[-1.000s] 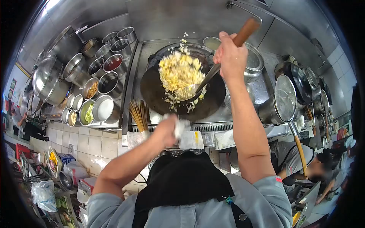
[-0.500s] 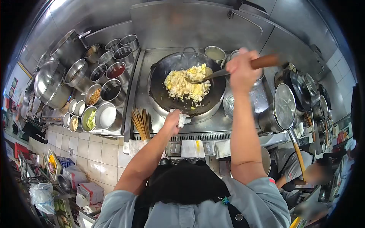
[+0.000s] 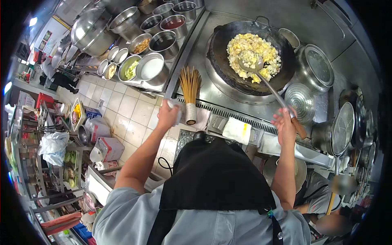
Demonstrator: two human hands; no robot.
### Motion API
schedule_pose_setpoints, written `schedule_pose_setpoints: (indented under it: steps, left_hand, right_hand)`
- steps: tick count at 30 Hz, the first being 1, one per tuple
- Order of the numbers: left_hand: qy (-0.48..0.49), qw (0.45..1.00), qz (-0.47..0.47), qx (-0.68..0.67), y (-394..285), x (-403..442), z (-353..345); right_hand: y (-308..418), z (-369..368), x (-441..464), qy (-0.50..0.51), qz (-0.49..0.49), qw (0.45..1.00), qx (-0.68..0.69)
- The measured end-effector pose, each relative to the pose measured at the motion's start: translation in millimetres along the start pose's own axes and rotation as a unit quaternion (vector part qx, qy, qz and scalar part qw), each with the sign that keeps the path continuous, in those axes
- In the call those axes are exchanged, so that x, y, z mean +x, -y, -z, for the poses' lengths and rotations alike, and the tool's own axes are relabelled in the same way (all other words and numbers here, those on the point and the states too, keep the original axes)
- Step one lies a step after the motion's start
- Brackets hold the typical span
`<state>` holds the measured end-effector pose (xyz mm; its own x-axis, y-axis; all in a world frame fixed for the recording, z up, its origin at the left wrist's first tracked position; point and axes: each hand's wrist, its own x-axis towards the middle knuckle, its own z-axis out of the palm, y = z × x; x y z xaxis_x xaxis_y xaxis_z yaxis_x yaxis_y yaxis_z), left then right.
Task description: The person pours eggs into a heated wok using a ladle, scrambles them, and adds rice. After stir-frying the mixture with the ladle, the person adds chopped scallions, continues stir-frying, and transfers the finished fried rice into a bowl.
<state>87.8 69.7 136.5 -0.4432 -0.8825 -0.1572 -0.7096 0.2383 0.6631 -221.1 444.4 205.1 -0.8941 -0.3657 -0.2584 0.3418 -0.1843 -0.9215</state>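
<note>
Left hand (image 3: 166, 116) has moved off the rim of the wok (image 3: 287, 47), pinching a white cloth (image 3: 176, 114), while the right hand (image 3: 286, 127), nearer, fingers half-spread, perhaps supports the ladle (image 3: 269, 87), whose handle slants forward-left into the egg rice (image 3: 250, 42).

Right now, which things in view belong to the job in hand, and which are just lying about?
In use:
- wok, holding yellow-and-white food
- ladle, its bowl in the food, its handle at the right hand
- white cloth in the left hand

Apparently just lying about:
- bamboo brush
- perforated strainer
- mesh skimmer
- folded towel
</note>
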Motion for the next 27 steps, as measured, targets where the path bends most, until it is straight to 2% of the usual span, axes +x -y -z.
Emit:
schedule_pose_setpoints:
  steps: [3, 4, 5, 7, 8, 11, 13, 14, 15, 16, 17, 18, 19, 20, 21, 23, 27]
  left_hand:
    - [-0.128, 0.986, -0.089, 0.06, 63, 15, -49]
    - [-0.13, 0.987, -0.078, 0.052, 64, 16, -50]
    - [-0.076, 0.993, -0.083, -0.046, 61, 13, -45]
    - [0.032, 0.967, -0.088, -0.238, 55, 10, -32]
    - [0.043, 0.964, -0.115, -0.235, 50, 11, -26]
    - [-0.048, 0.984, -0.172, 0.019, 16, -7, -10]
    - [-0.119, 0.975, -0.145, -0.122, 31, -12, -14]
    - [-0.152, 0.961, -0.129, -0.193, 44, -18, -16]
    - [-0.166, 0.961, -0.125, -0.182, 68, -31, -14]
    - [-0.13, 0.981, -0.107, -0.096, 80, -60, -2]
    - [-0.053, 0.998, -0.037, -0.022, 104, -90, 2]
    - [0.069, 0.996, 0.056, 0.028, 184, -108, -12]
    - [0.194, 0.953, 0.224, 0.068, 231, -142, -19]
    - [0.27, 0.913, 0.299, 0.056, 267, -176, -22]
    - [0.304, 0.887, 0.348, 0.018, 289, -207, -22]
    - [0.309, 0.858, 0.404, -0.071, 320, -254, -18]
    - [0.267, 0.849, 0.434, -0.138, 325, -272, -5]
  right_hand:
    - [-16, 11, -19, 0.061, -0.11, 0.992, 0.012]
    - [-18, 14, -28, 0.094, -0.144, 0.985, 0.009]
    - [-21, 18, -39, 0.127, -0.181, 0.975, 0.004]
    - [-29, 27, -64, 0.172, -0.221, 0.953, -0.118]
    - [-33, 33, -75, 0.193, -0.238, 0.936, -0.176]
    - [-53, 60, -109, 0.226, -0.33, 0.886, -0.235]
    - [-73, 87, -131, 0.246, -0.234, 0.835, -0.434]
    - [-113, 128, -143, 0.22, -0.21, 0.826, -0.474]
    - [-155, 170, -153, 0.193, -0.188, 0.815, -0.513]
    - [-164, 188, -169, 0.178, -0.196, 0.82, -0.507]
    - [-157, 190, -178, 0.178, -0.225, 0.829, -0.481]
    - [-136, 179, -189, 0.18, -0.261, 0.837, -0.446]
    - [-117, 166, -198, 0.182, -0.288, 0.842, -0.418]
    - [-104, 157, -204, 0.182, -0.303, 0.847, -0.396]
    - [-98, 153, -206, 0.182, -0.311, 0.851, -0.382]
    - [-90, 146, -208, 0.179, -0.319, 0.859, -0.359]
    - [-84, 140, -210, 0.178, -0.327, 0.864, -0.338]
